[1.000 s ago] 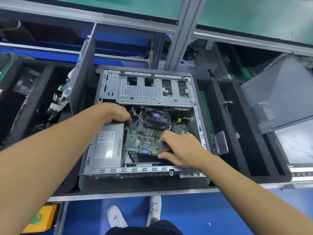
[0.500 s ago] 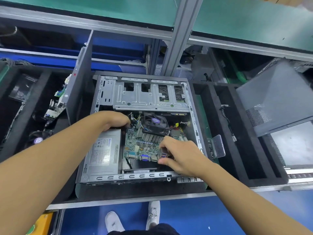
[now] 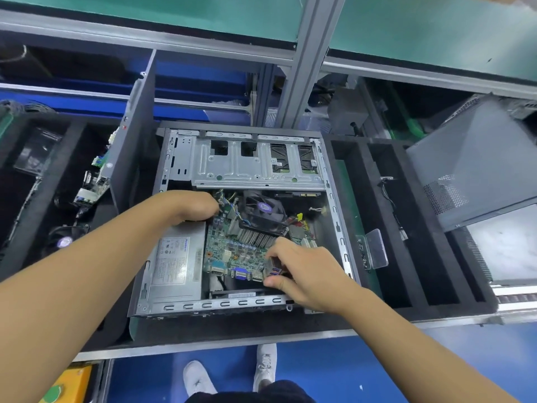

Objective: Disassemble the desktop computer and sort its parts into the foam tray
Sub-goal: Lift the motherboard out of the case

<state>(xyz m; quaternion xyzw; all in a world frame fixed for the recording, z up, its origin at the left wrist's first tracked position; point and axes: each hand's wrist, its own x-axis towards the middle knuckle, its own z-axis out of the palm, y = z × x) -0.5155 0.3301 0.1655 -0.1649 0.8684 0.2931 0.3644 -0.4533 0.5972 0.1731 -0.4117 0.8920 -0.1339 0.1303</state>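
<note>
**Inside the open case: both hands on the motherboard**

In the near half of the open computer case (image 3: 337,228), my right hand (image 3: 305,274) pinches the motherboard (image 3: 232,251) at its near right corner: thumb under the edge by the port row, fingers curled over the top beside the blue connectors. My left hand (image 3: 189,206) is at the board's far left corner, fingers curled down among the wires there; they are hidden, so I cannot tell what they hold, if anything.

The board sits tilted in the case, with the black fan (image 3: 263,209) and finned heatsink on its far right part. Just left of the board, touching the case's left wall, lies the grey power supply (image 3: 174,263), label up. The drive cage (image 3: 255,164) spans the far half of the case.

The case lies on its side in the middle of the black foam tray (image 3: 360,257). In the slot right of the case: a thin cable (image 3: 390,205). Against the case's right wall leans a small clear plastic piece (image 3: 376,248). At the tray's right edge, a grey perforated side panel (image 3: 476,164) stands tilted. Left of the case, another grey panel (image 3: 136,135) stands upright, with a green circuit card (image 3: 93,184) beside it and a small fan (image 3: 64,241) nearer the tray's near left corner.
</note>
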